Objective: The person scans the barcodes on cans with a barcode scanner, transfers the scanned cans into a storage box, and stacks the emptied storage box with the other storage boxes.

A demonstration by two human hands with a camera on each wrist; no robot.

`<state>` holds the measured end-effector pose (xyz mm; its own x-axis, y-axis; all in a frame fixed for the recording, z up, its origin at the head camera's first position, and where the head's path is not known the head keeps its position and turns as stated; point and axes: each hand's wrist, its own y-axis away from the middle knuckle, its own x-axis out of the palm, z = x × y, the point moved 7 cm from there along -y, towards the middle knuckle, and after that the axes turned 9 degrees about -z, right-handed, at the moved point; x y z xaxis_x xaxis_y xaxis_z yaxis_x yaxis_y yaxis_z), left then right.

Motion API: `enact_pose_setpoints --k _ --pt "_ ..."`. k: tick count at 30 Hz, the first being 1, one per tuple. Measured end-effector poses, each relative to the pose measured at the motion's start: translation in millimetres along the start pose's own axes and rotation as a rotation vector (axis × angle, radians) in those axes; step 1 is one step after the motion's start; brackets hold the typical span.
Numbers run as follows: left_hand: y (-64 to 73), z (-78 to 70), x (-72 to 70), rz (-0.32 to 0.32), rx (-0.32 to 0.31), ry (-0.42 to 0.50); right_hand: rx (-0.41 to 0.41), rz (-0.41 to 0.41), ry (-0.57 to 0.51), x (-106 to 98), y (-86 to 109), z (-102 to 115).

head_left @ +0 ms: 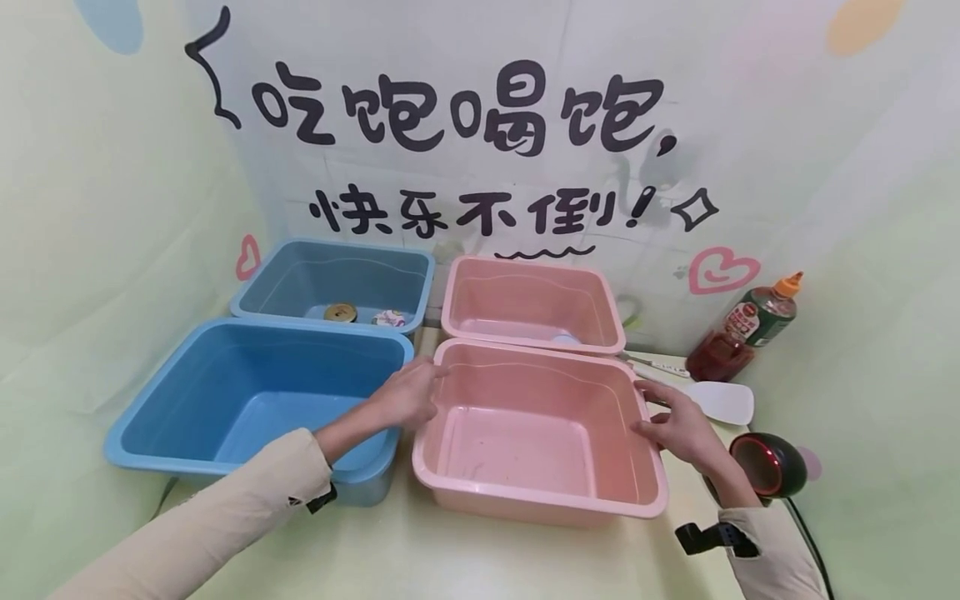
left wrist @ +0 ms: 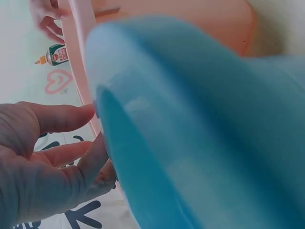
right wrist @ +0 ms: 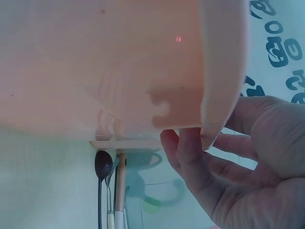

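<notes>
An empty pink basin (head_left: 517, 450) stands at the front, tipped slightly to the right. My left hand (head_left: 408, 396) grips its left rim, reaching across the right edge of the large blue basin (head_left: 202, 392). In the left wrist view, the blue rim (left wrist: 157, 71) fills the middle, and the thumb and fingers of that hand meet at the pink edge behind it. My right hand (head_left: 682, 425) holds the pink basin's right rim, with fingertips curled over it. The right wrist view has those fingers (right wrist: 193, 157) around the pink rim (right wrist: 224, 62).
Behind stand a second blue basin (head_left: 345, 275), holding a gold disc (head_left: 341, 312) and a patterned piece (head_left: 388, 318), and a smaller pink basin (head_left: 525, 292). To the right are a sauce bottle (head_left: 738, 333), a white spatula (head_left: 720, 402), a dark spoon (right wrist: 103, 164) and a black-and-red round device (head_left: 768, 465).
</notes>
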<state>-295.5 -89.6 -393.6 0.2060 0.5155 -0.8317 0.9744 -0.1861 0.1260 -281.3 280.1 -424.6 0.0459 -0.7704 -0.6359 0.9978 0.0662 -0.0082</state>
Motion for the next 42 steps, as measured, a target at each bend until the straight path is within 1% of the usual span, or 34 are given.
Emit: enact_pose_setpoints --k 4,6,9,12,14,16,19,22,24,27,30,34,37,40,42 --pt "0.4 -0.1 -2.5 -0.007 0.019 -0.004 0.009 0.004 0.017 -1 3.3 0" --pt "1.4 -1.2 -4.5 -0.003 0.032 0.013 0.015 0.006 0.030 -2 4.9 0" --pt "1.9 -1.6 -6.8 0.023 0.028 0.060 0.011 0.007 0.045 -5 8.2 1" --pt "3.7 -2.1 -9.6 0.043 0.030 0.079 -0.002 -0.001 0.049 -10 12.8 5" --pt "6.0 -1.5 -12.1 0.050 0.013 0.089 -0.013 -0.008 0.042 -14 15.7 11" --pt "10.1 -1.9 -15.5 0.060 -0.001 0.128 -0.018 -0.011 0.040 -19 18.4 16" --pt "17.7 -3.1 -20.9 0.075 -0.013 0.222 -0.026 -0.010 0.057 -25 23.3 26" --pt "25.3 -3.4 -27.0 0.079 0.002 0.304 -0.031 -0.004 0.069 -32 28.2 38" --pt "31.3 -2.9 -32.7 0.080 0.016 0.344 -0.024 0.009 0.039 -37 31.2 47" --pt "38.9 -1.5 -44.2 0.086 0.025 0.394 -0.012 0.030 -0.038 -44 34.4 60" --pt "45.8 -2.7 -59.6 0.102 0.039 0.439 -0.022 0.035 -0.067 -53 36.2 74" --pt "54.6 -4.7 -83.6 0.119 0.058 0.470 -0.075 0.009 -0.056 -64 35.9 93" --pt "60.0 -4.7 -103.1 0.124 0.064 0.483 -0.115 0.003 -0.097 -71 34.6 106" --pt "62.9 -5.1 -123.6 0.115 0.072 0.481 -0.155 -0.005 -0.133 -78 31.2 120" --pt "64.1 -5.4 -136.4 0.101 0.077 0.464 -0.188 -0.017 -0.132 -82 27.9 130"
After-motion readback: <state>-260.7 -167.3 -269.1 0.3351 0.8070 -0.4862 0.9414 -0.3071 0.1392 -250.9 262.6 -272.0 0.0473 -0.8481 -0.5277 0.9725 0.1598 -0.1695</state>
